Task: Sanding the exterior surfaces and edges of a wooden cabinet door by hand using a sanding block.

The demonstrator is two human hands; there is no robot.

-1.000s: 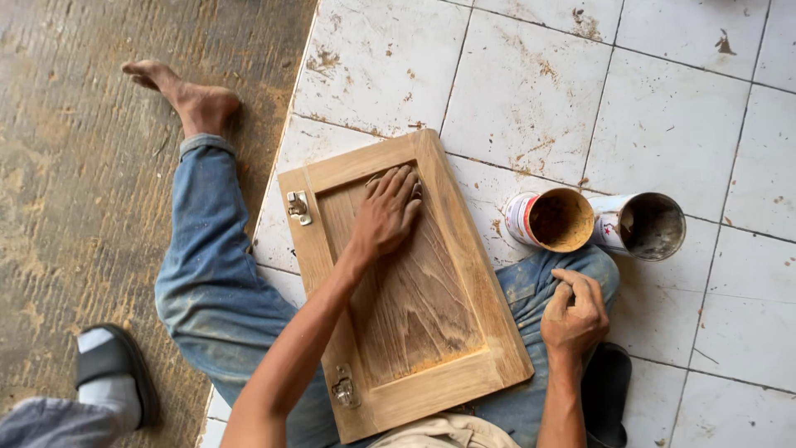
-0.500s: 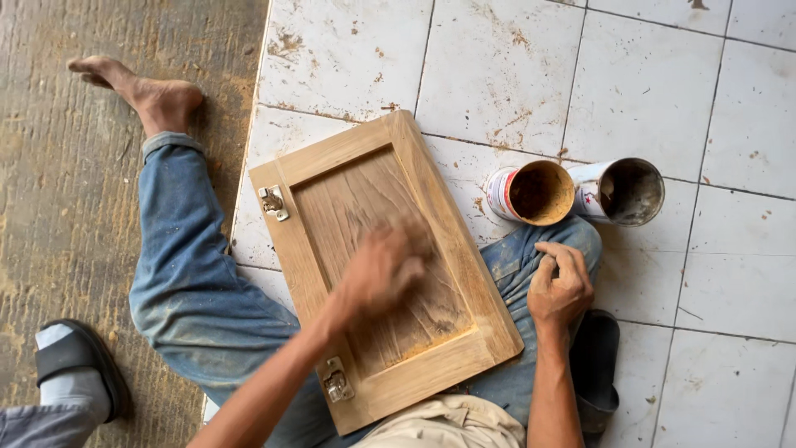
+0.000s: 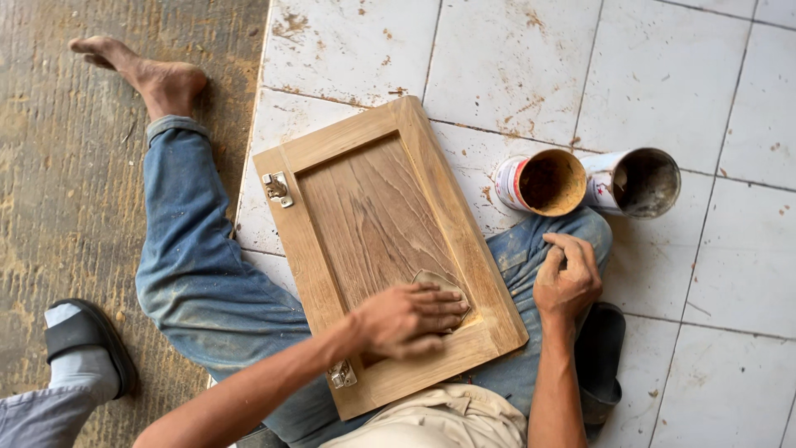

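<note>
**Sanding pad on the cabinet door, near corner**

My left hand (image 3: 410,319) lies flat, fingers stretched out together, pressing a small piece of sandpaper (image 3: 439,282) onto the wooden cabinet door (image 3: 373,224). The pad sits at the near right corner of the door's recessed panel, right against the raised frame; only its far edge shows past my fingertips.

The door lies face up across my lap and the tiled floor (image 3: 514,66), its far corners out over the tiles, its near edge over my shorts. Two metal hinges are on its left frame: one (image 3: 276,188) at the far end, one (image 3: 342,375) at the near end, just beside my left wrist.

My right hand (image 3: 568,278) rests on my right knee, fingers curled in loosely, grasping nothing I can see.

Two open tins lie on their sides on the tiles just beyond that knee, touching each other: one (image 3: 543,181) with an ochre inside, one (image 3: 638,182) dark inside.

My left leg in jeans stretches toward the bare foot (image 3: 153,75). Another person's sandalled, socked foot (image 3: 83,348) is at the lower left.
</note>
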